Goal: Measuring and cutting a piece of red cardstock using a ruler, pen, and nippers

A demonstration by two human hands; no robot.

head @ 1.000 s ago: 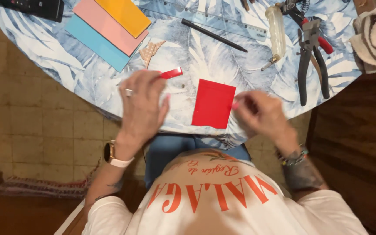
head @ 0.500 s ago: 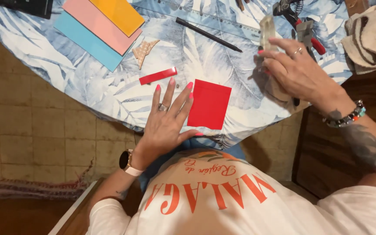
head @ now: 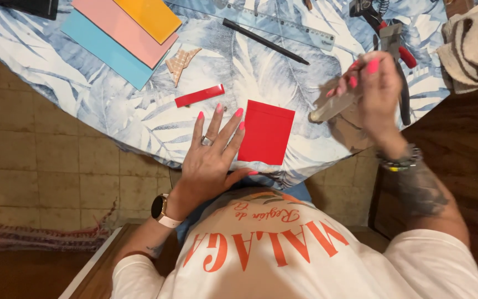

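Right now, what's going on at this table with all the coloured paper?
A person sits at a table with a leaf-patterned cloth. The left hand lies flat, fingertips touching the edge of a red paper rectangle. The right hand is raised above the table, holding a pale glue-stick-like tube. A narrow red strip, stacked coloured sheets, a black pen and pliers lie farther back.

Scene is being lit evenly from overhead; tablecloth (head: 139, 119) is being rendered bright, no harsh glare. Soft shadows are being cast below the cloth's edge. Right hand (head: 374, 91) is being motion-blurred. Wide-angle bending is being seen toward the corners.
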